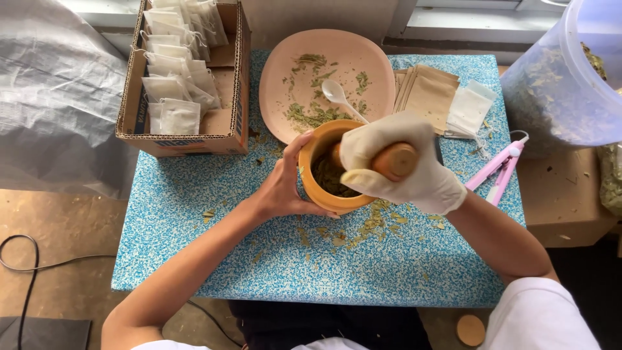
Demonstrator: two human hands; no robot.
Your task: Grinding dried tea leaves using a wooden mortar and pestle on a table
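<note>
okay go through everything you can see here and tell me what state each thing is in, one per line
Mortar: upright, dried leaves inside.
Pestle: tilted into the mortar.
Right hand: gloved, gripping the pestle.
Left hand: bare, steadying the mortar.
Plate: scattered leaves, white spoon on it.
Cardboard box: open, holding filled sachets.

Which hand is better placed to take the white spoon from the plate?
Probably the left hand: it only steadies the mortar, while the gloved right hand grips the pestle. The spoon lies just beyond.
</note>
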